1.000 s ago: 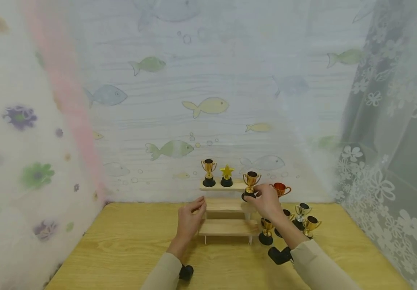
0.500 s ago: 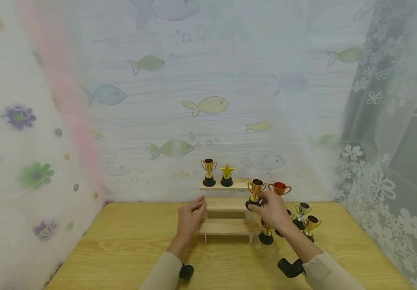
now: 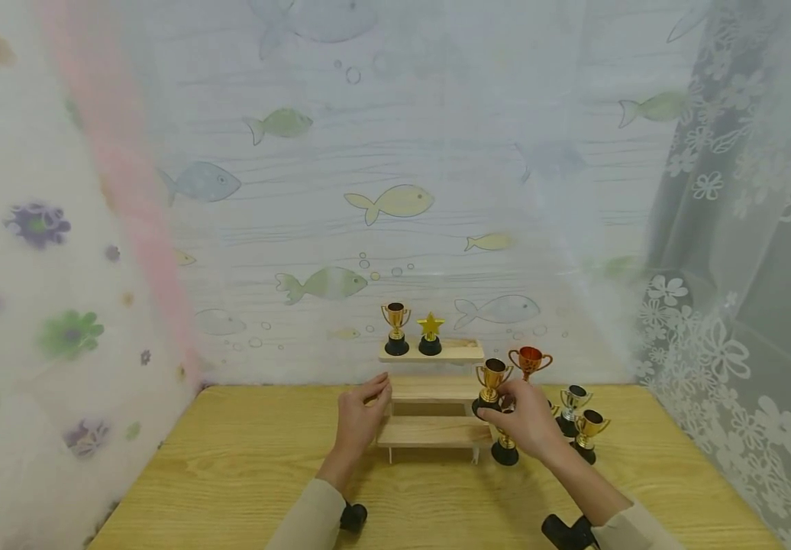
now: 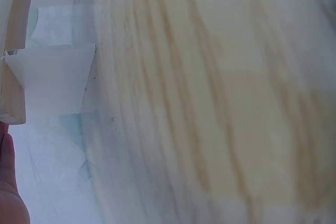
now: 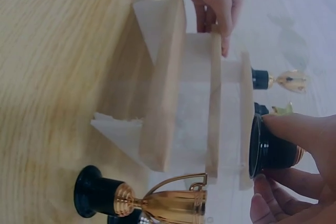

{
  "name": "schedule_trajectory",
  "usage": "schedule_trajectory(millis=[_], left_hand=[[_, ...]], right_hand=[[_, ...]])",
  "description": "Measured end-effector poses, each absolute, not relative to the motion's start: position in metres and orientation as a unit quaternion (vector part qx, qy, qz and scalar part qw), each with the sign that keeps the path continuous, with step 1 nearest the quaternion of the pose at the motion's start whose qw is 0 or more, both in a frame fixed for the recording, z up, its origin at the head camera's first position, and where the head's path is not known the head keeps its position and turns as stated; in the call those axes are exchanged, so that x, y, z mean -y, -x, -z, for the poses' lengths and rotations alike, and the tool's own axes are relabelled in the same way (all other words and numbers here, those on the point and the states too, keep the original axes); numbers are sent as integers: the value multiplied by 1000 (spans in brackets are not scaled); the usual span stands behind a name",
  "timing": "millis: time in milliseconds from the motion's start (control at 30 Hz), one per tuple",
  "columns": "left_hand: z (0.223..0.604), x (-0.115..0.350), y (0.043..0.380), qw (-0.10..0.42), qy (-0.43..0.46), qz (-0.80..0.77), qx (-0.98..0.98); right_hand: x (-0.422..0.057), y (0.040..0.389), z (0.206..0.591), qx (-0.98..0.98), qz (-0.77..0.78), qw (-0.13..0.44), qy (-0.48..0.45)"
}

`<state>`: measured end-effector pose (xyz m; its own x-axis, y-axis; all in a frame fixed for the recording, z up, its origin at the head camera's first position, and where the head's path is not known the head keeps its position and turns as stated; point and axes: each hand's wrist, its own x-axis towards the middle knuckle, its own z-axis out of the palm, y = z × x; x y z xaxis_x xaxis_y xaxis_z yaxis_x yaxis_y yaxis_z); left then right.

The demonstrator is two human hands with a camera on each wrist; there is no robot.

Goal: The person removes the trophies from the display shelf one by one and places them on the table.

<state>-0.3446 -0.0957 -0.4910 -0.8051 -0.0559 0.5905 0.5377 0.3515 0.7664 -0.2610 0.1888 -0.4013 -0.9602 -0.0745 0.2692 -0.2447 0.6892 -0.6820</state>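
Observation:
My right hand (image 3: 533,420) pinches a small gold trophy cup (image 3: 493,377) by its black base, to the right of a three-step wooden display stand (image 3: 433,434). In the right wrist view the thumb and fingers lie round that trophy's black base (image 5: 278,150). At the stand's left end my left hand (image 3: 363,416) grips the middle step with thumb and fingers. A gold cup trophy (image 3: 395,319) and a gold star trophy (image 3: 431,328) stand upright on the top step. Wood grain of a step (image 4: 178,87) fills most of the left wrist view.
Several trophies stand right of the display stand: a gold one (image 3: 505,451) near its front corner, a red cup (image 3: 531,359) behind my hand, a silver one (image 3: 575,397) and another gold one (image 3: 591,428). The wood-patterned table (image 3: 244,458) meets a fish-printed curtain (image 3: 395,137) behind.
My right hand has carried the gold trophy from the top step's right end down and to the right, nearer to me. My left hand has stayed at the stand.

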Motion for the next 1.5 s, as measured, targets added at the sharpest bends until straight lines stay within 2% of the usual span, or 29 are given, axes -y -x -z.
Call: schedule_trajectory(millis=[833,1500], left_hand=[[492,96,345,268,150,553,774],[491,95,344,276,151,550,773]], right_hand=[[-172,237,432,904,-410,84,-84],[-138,240,463,887,-417,82,-182]])
